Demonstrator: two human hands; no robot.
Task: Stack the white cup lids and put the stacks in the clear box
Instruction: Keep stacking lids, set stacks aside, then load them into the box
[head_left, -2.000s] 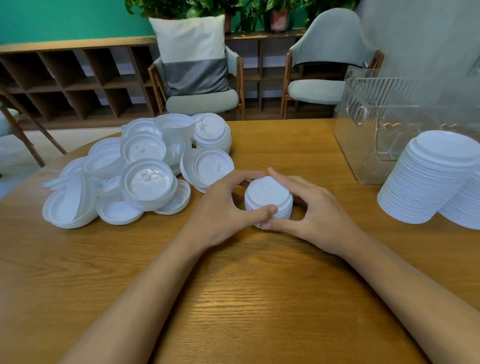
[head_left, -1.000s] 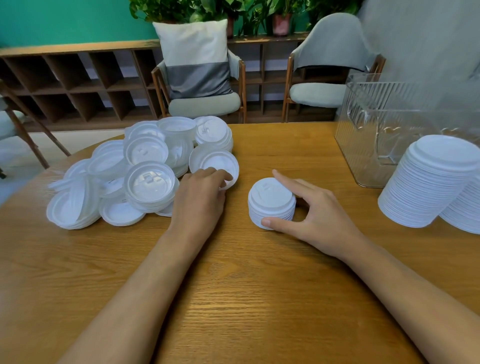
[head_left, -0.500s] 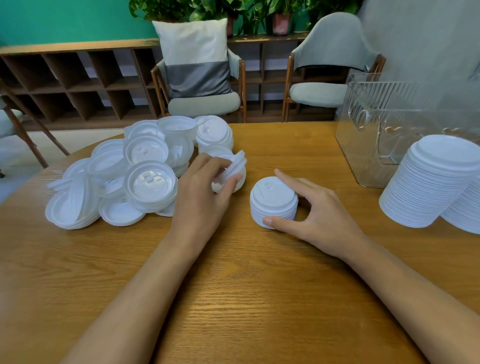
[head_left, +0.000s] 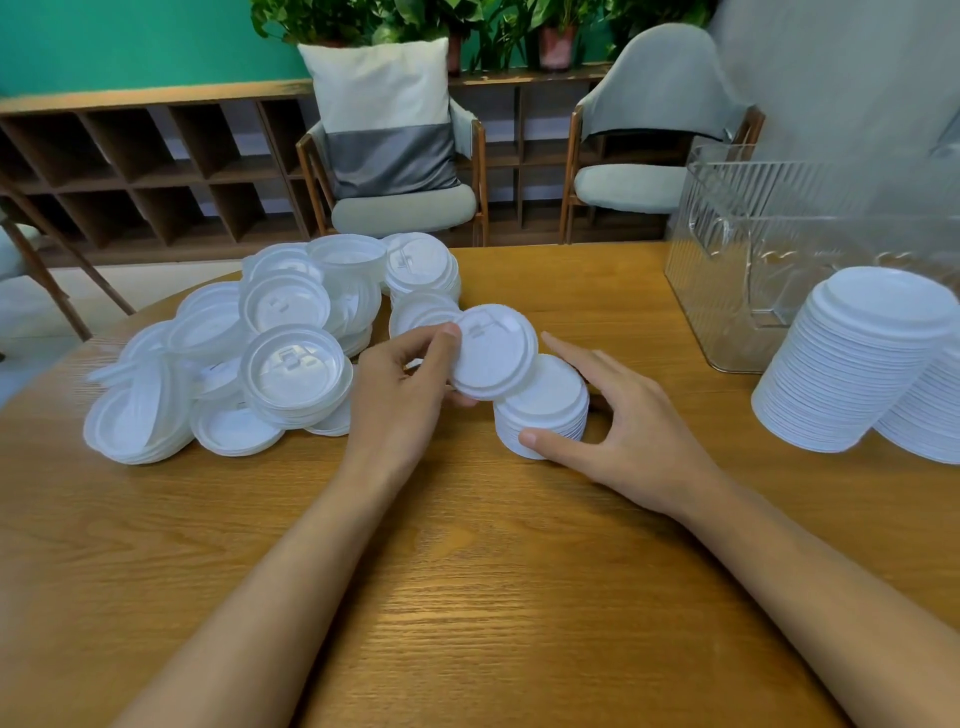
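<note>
Entry: we are holding one white lid (head_left: 493, 358) in the left grip (head_left: 400, 400). The thumb is on its upper left rim and the fingers are pinching from beneath, dome side up and tilted toward us. We judge we are lining it up over the small stack (head_left: 545, 410) at centre frame, so that it nests dome-up like the others.

The right grip (head_left: 634, 431) is bracing that stack, with the thumb pressing the near base and the forefinger reaching round the far side. This is probably stopping the stack from sliding on the desk (head_left: 467, 597) while the lid is going on.

The loose pile (head_left: 249, 358) is lying at centre left, close to the left grip for short reaches. Two tall stacks (head_left: 852, 358) are standing at the right edge, just in front of the clear box (head_left: 727, 291) at upper right, seemingly waiting to go in.

Unclear:
- The white lid is overlapping the small stack's left rim, and we cannot tell whether they are touching.
- The lid is hiding the left fingers beneath it.
- The frame is cutting off the second tall stack and the box.
- The box's ribbed walls are blurring whatever is inside.
</note>
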